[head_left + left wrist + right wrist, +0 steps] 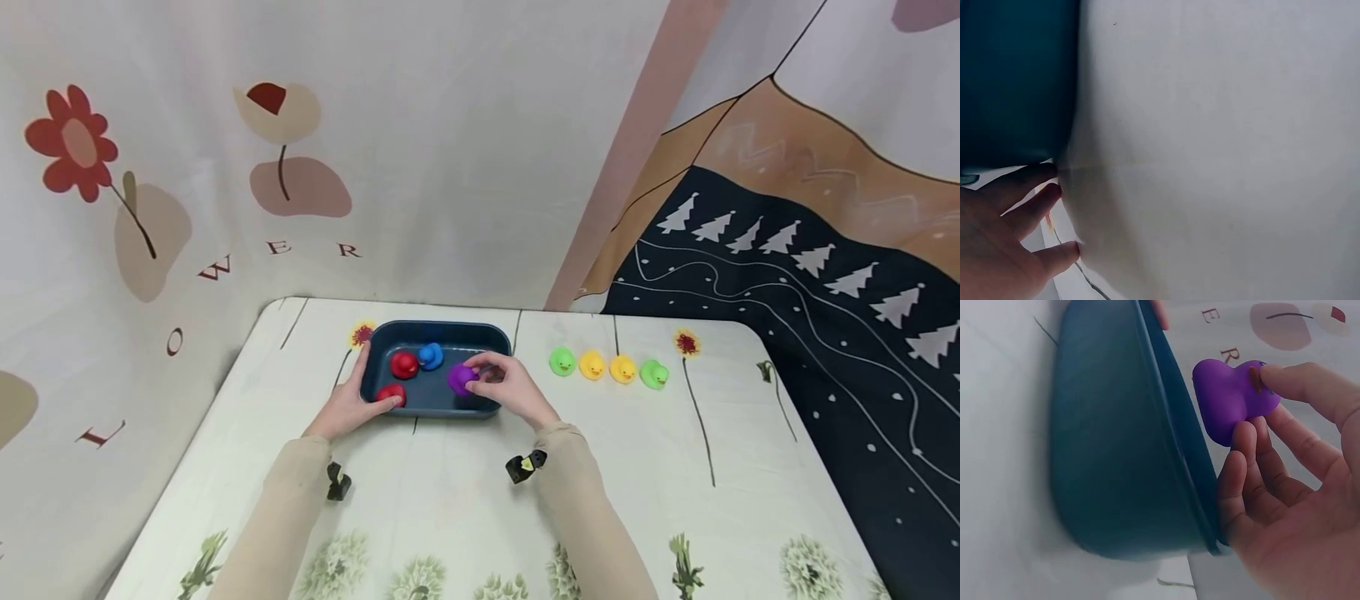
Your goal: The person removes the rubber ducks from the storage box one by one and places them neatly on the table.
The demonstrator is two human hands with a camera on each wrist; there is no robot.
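Bright head view (wrist views dimmer).

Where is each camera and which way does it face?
Head: head-worn, facing forward and down at the tray; left fingers, right fingers, both sleeves show.
Left wrist: worn there, facing the tray's outside and cloth; left fingers show.
Right wrist: worn there, facing the tray's outside and purple duck; right fingers and another fingertip show.
Head and right wrist share the duck.

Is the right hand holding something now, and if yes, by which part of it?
Yes: the right hand pinches the purple duck by its head, with one fingertip right beside the beak.
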